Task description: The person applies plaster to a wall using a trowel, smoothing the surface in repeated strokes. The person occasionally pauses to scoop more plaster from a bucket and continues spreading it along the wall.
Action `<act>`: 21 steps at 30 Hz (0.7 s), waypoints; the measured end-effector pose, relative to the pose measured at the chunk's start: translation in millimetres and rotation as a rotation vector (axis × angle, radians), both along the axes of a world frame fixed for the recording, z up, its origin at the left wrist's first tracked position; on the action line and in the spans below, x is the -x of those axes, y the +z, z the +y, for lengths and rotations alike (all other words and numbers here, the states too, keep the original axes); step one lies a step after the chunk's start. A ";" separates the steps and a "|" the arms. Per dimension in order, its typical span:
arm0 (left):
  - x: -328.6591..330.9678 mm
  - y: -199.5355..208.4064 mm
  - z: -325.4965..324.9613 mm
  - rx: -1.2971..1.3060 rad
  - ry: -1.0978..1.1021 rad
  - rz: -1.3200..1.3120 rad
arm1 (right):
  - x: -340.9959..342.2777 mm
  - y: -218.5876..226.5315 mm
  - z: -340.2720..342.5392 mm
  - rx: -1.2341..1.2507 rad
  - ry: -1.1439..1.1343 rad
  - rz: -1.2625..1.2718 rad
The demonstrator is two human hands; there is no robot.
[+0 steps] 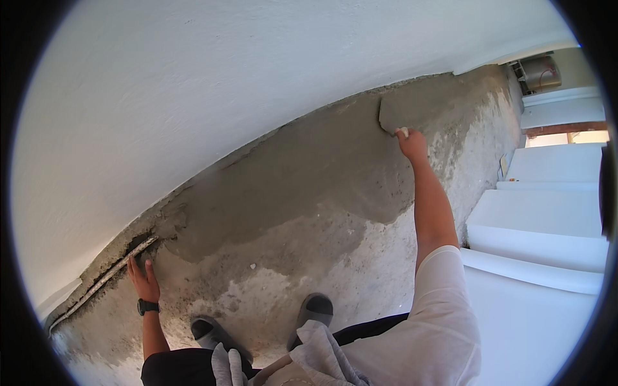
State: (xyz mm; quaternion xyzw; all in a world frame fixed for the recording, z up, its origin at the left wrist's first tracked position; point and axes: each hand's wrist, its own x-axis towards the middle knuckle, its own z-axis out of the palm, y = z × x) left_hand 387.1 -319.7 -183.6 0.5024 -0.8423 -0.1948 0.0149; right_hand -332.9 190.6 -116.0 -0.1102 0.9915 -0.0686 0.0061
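Note:
My right hand (414,145), arm stretched far forward, is closed round the pale handle of a trowel (389,119). The trowel's grey blade lies against the smooth wet mortar (283,170) near the wall's foot, and its outline partly blends into the mortar. On the left, my left hand (144,281), with a dark watch (147,306) on its wrist, is spread with the fingers extended. Its fingertips are beside a thin, mortar-spattered pipe (106,276) that runs along the wall's base; I cannot tell whether they touch it.
A white wall (212,83) curves along the far side. Rough, patchy concrete floor (257,289) lies between the mortar and my grey slippers (317,310). White stepped blocks or panels (541,212) stand on the right, with a metal cylinder (541,73) at the far right.

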 end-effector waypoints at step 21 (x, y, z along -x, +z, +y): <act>6.2 -13.9 -3.4 0.079 -0.020 0.052 | -56.1 0.9 -15.1 0.026 -0.026 0.006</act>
